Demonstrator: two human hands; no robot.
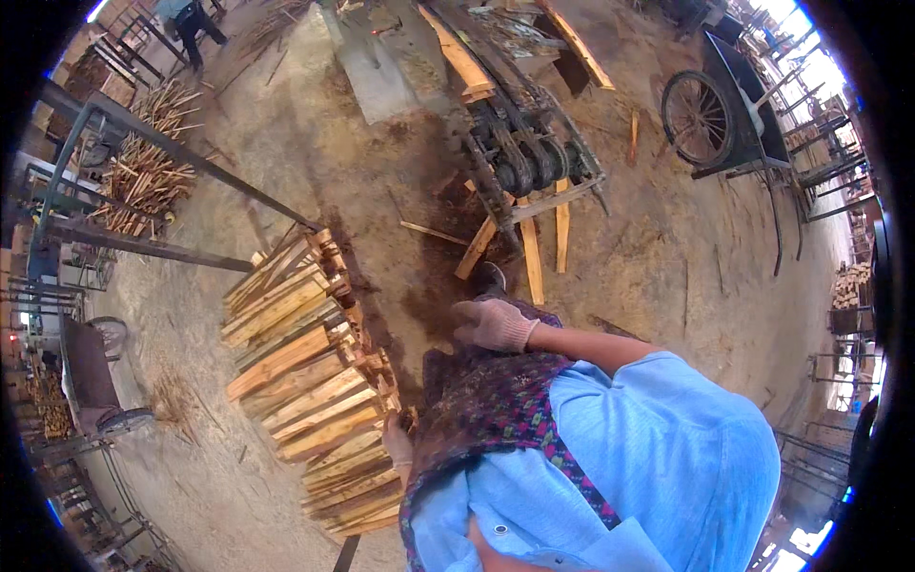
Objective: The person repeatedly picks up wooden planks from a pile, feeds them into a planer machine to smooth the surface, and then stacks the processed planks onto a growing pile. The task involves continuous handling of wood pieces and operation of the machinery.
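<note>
My left hand (396,441), in a pale glove, is at the near end of a stack of rough wooden planks (319,396). It touches the plank ends. Its fingers are partly hidden there, so their grip does not show. In front of my patterned apron (496,396), my right hand (498,325) wears a whitish knit glove. Nothing shows in it, and its fingers reach out to the left, slightly apart. The planks lie side by side, with bark along some edges.
A dark, greasy chain conveyor (519,157) stands ahead, with a long board (457,52) on it and loose wood strips (531,253) below. Metal bars (210,172) rise beyond the stack. A two-wheeled cart (743,114) is at right, a scrap-wood heap (148,162) far left. Another person (188,24) stands farther off.
</note>
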